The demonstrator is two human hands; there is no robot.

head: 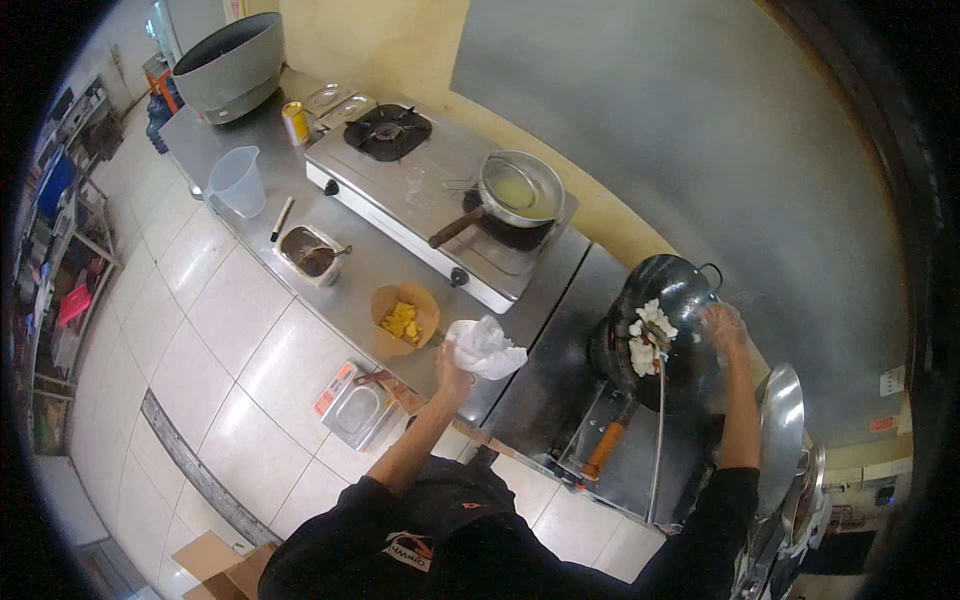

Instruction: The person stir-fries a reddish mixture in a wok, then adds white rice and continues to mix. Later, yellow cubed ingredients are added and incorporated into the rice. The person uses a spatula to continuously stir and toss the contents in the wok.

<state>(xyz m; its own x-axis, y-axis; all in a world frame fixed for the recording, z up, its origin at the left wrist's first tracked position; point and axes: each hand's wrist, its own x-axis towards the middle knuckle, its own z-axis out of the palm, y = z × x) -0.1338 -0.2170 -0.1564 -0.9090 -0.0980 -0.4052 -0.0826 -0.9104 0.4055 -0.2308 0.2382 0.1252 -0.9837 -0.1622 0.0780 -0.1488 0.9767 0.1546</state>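
Observation:
My left hand (452,373) grips a crumpled white bag or cloth (489,349) above the steel counter, beside a brown paper container (384,296) of yellow food pieces (403,322). Over the right part of a black wok (679,281) is my right hand (724,328). It is blurred, so its fingers and anything in them cannot be made out. White clumps that look like cooked rice (646,358) lie in the wok. Among them rests the head of a long-handled metal utensil (657,442), its handle reaching toward me. A wooden handle (604,450) lies near the wok's front.
Left of the wok, a two-burner gas stove (390,195) carries a saucepan (525,217) with a strainer in it. A brown-filled tub (311,259), marker (282,219), plastic jug (238,184) and yellow can (296,124) stand leftward. A digital scale (356,412) sits near the counter's front edge.

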